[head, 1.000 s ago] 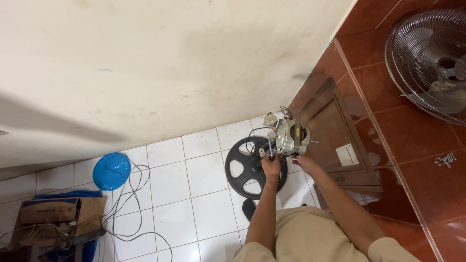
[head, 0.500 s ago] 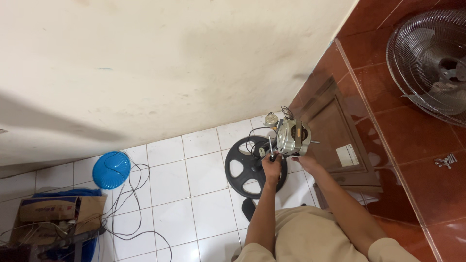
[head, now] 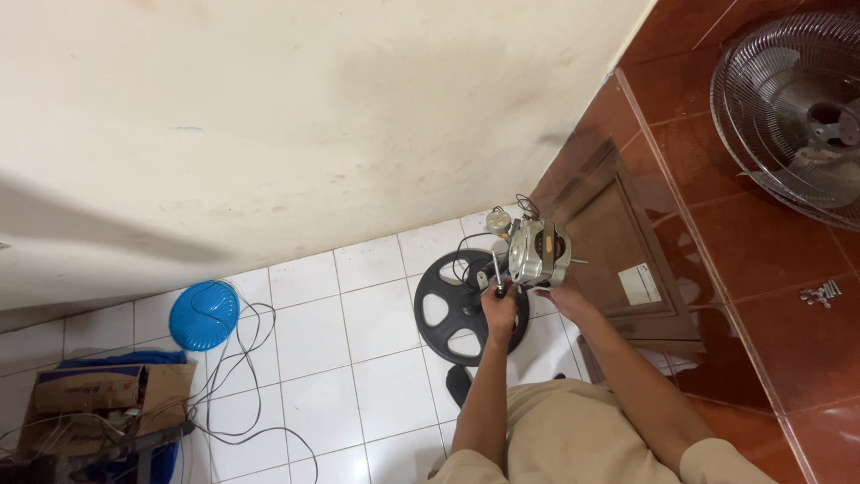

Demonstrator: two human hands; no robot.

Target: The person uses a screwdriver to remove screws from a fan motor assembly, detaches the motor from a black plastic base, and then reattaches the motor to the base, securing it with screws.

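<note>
Far out to the left of your fingers, a cardboard box (head: 94, 393) of tangled odds and ends is sitting on the white tiled floor (head: 358, 376), with a round blue lid (head: 204, 315) lying just beyond it and thin cables (head: 237, 394) looping between the two, all well apart from your work.

Nearer in, a black spoked disc (head: 457, 309) is lying flat on the tiles directly under your left fingers, placed, it seems, where anything dropped would land within reach.

Your left hand (head: 498, 309) is closing its fingers (head: 502, 296) around the grip of a screwdriver (head: 495, 273), the shaft pointing up and away from you toward the work, so the tip is meeting the metal at its near left edge.

Just to the right of those fingers, the small fan motor (head: 537, 253) is being held up in the air, off the floor, its shaft poking out to the right and its thin wires (head: 475, 246) trailing down to the left. You are lifting it close so the tool can bear on it squarely.

Your right hand (head: 563, 296) is cupping the motor from below to steady it; its fingers are mostly hidden behind the housing, so whether they are pinching or merely cradling cannot be told.

Further right, a dark wooden panel (head: 627, 242) is leaning by the red tiles (head: 770, 269). A few loose screws (head: 820, 293) are resting there, and a wire fan guard (head: 793, 108) is lying at the far right, well clear of both hands.
</note>
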